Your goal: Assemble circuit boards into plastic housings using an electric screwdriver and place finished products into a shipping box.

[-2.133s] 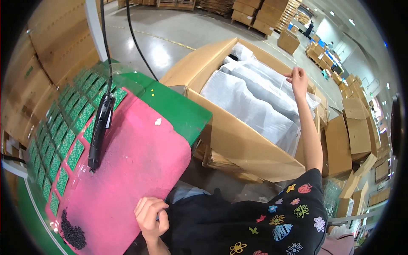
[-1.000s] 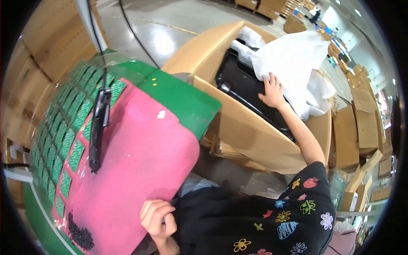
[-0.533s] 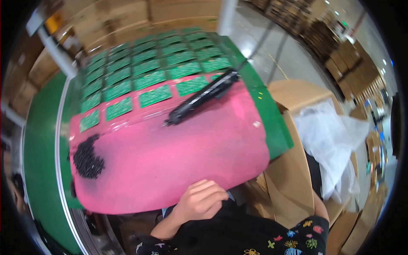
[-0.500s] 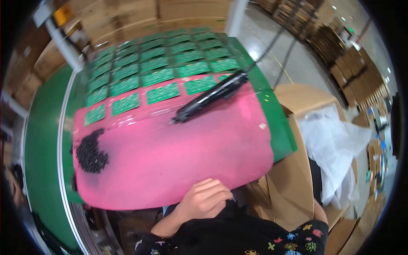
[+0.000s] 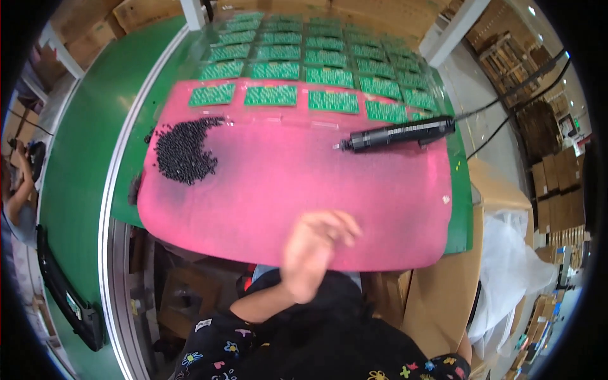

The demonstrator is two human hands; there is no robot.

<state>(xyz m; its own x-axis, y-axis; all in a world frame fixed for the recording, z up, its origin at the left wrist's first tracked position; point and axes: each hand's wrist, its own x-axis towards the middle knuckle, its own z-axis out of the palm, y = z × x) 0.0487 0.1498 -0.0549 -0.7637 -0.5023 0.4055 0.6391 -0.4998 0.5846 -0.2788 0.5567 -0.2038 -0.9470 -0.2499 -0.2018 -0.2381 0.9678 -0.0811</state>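
My left hand hovers over the near edge of the pink mat, its fingers loosely bent and apart. It is blurred by motion, and nothing shows in it. Only a bit of my right forearm appears, low beside the cardboard box; the right hand itself is out of sight. On the mat's right side lies a black electric screwdriver, its tip pointing left. A heap of small black pieces, probably screws, rests at the mat's left. Rows of green circuit boards line the far side under clear plastic.
White foam wrapping spills from the box at the right. Cables run from the screwdriver toward the upper right. A metal rail borders the green bench at left, with a black curved part beyond it. Another person's arm shows far left.
My left hand has risen from the mat's near edge to above the mat, its fingers loosening. The view has turned, so the bench appears shifted. The screwdriver still lies on the mat.
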